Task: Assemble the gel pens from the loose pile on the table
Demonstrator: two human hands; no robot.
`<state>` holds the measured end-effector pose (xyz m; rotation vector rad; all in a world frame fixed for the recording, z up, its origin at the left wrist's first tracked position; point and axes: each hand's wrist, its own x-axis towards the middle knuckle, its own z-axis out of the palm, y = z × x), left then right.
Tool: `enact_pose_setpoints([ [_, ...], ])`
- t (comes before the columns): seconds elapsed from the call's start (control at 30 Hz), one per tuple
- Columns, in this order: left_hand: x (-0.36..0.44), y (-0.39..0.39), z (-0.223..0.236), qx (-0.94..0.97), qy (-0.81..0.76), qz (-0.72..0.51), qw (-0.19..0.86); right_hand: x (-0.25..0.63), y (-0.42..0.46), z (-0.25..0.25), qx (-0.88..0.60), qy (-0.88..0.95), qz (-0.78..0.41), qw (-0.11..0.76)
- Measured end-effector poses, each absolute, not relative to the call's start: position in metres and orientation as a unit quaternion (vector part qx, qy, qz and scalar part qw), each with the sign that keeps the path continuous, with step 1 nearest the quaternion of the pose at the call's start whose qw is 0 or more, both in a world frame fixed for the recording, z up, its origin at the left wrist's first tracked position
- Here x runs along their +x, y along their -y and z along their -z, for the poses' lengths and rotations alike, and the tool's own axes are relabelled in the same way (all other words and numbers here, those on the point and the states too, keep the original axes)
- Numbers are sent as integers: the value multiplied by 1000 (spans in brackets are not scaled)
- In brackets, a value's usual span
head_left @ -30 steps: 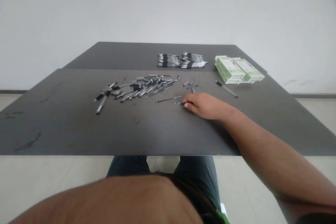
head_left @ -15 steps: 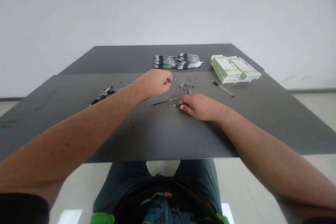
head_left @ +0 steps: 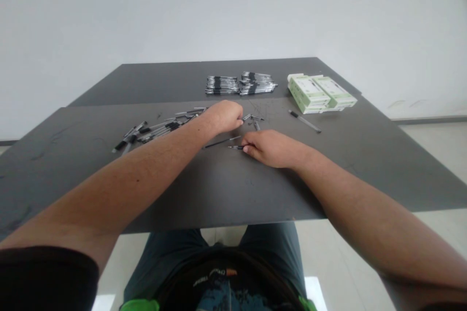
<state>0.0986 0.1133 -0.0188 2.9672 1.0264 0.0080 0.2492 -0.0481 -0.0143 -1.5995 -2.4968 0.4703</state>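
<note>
My left hand is curled closed over the right end of a loose heap of pen barrels on the dark table; what its fingers hold is hidden. My right hand rests on the table with fingers pinched on a small dark pen part. A thin pen refill lies just left of that hand. A few small pen pieces lie between the two hands.
Neat rows of assembled pens lie at the back of the table. Green and white boxes sit at the back right, with a single pen in front of them. The table's front edge is near my lap.
My left arm came into view and reached out to the pen pile, then dropped a little onto it. My right hand stayed pinched on the small part. The camera tilted down.
</note>
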Motion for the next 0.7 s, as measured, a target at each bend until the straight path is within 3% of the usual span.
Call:
enact_pose_setpoints([
  [0.37,56,-82,4,926,-346,-131,73,249,50,13,-535,828,-156,66],
  [0.47,29,-61,2,873,-363,-244,215,250,50,12,-534,828,-158,64],
  [0.57,11,-40,5,810,-380,-270,356,251,50,12,-531,830,-159,61],
  [0.7,1,-27,13,769,-388,-305,405,255,50,15,-528,832,-156,62],
])
